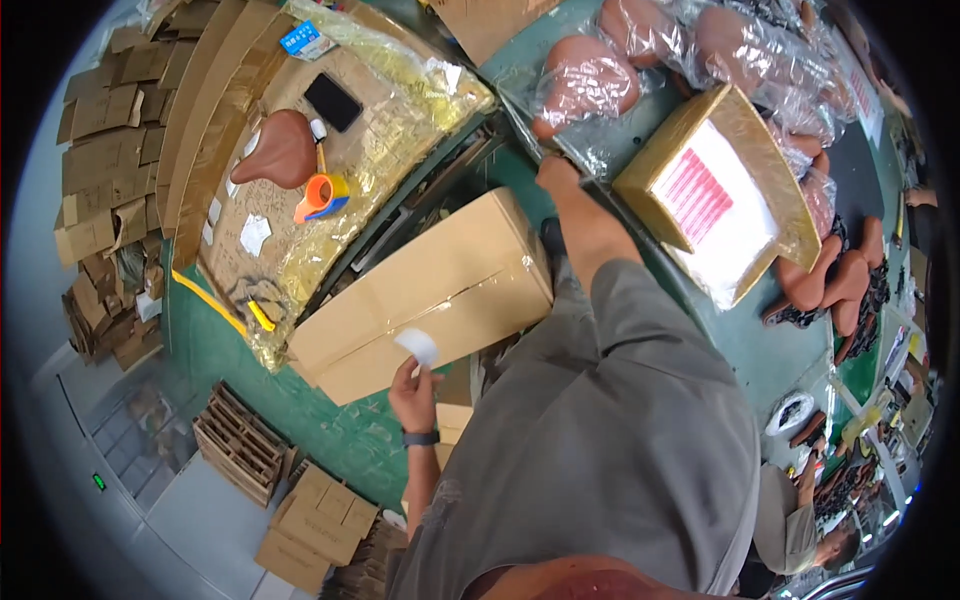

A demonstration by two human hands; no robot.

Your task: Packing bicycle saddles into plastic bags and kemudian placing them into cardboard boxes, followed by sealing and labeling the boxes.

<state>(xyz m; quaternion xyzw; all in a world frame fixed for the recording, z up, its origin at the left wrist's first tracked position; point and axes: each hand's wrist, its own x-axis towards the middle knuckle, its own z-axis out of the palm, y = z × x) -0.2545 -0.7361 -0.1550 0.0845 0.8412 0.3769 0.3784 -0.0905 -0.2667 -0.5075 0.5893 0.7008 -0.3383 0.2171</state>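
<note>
A long sealed cardboard box [440, 290] lies in front of me. Over its near side, my left hand [412, 395] pinches a small white piece of paper [417, 347] between thumb and fingers. A dark band circles that wrist. My right arm reaches forward to the edge of the right-hand table, where my right hand [556, 172] rests beside a brown bicycle saddle [590, 80] in clear plastic. The fingers of this hand are mostly hidden, so their grip does not show.
On the left table [370, 150] are an unwrapped brown saddle [275, 150], a phone [333, 102], an orange tape dispenser [322, 195] and a yellow cutter [261, 315]. An open carton [645, 180] stands on the right table. Flattened cardboard [110, 150] and wooden pallets [240, 440] stand left. Another person [785, 520] works at lower right.
</note>
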